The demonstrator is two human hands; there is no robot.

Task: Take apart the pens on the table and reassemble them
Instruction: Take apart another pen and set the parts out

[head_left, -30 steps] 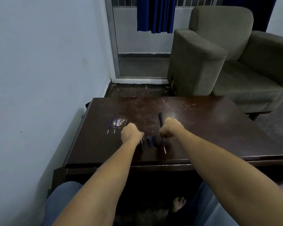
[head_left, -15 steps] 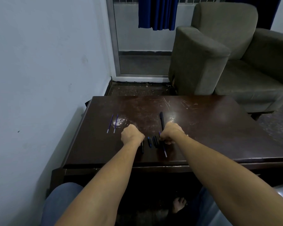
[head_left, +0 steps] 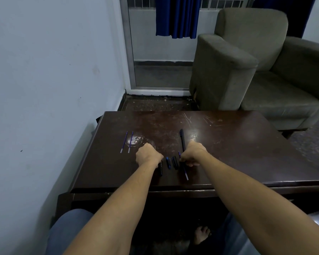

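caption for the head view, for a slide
Left hand and right hand grip pen parts on a dark table; two refills lie aside.

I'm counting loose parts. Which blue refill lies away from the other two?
The refill poking out beneath the right hand; the paired refills lie side by side, far left.

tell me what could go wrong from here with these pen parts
The small loose pieces lie right between the left hand and right hand; a nudge could scatter them. The two blue refills lie unrestrained on the table and might roll.
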